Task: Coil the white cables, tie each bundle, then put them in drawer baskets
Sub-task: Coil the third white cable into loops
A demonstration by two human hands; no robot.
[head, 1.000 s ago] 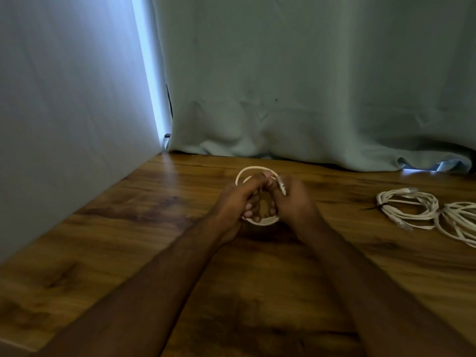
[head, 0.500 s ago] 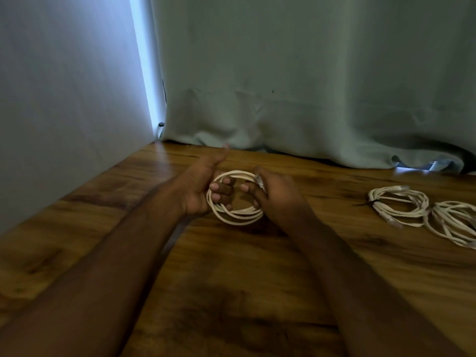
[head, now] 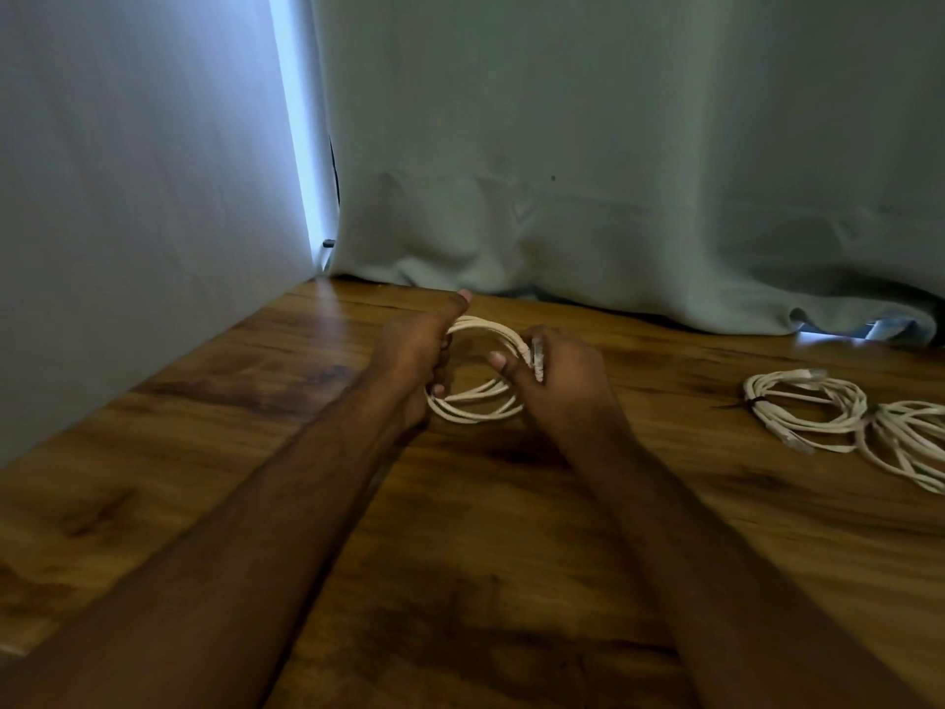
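Note:
A white cable coil (head: 480, 401) is held just above the wooden table (head: 511, 580) between both hands. My left hand (head: 414, 350) grips the coil's left side, thumb stretched up over the top strands. My right hand (head: 562, 381) pinches the right side, with the cable's plug ends sticking up between its fingers. Off to the right lies a coiled white bundle (head: 805, 404) bound by a dark tie. A second white coil (head: 907, 442) lies beside it, cut off by the frame edge.
A grey wall (head: 128, 222) stands close on the left. A pale green curtain (head: 613, 171) hangs behind the table and bunches on its far edge. No drawer baskets are in view.
The coil has been opened out into a wider ring between my hands. My left hand slid to its left side with the thumb raised; the camera view shifted slightly.

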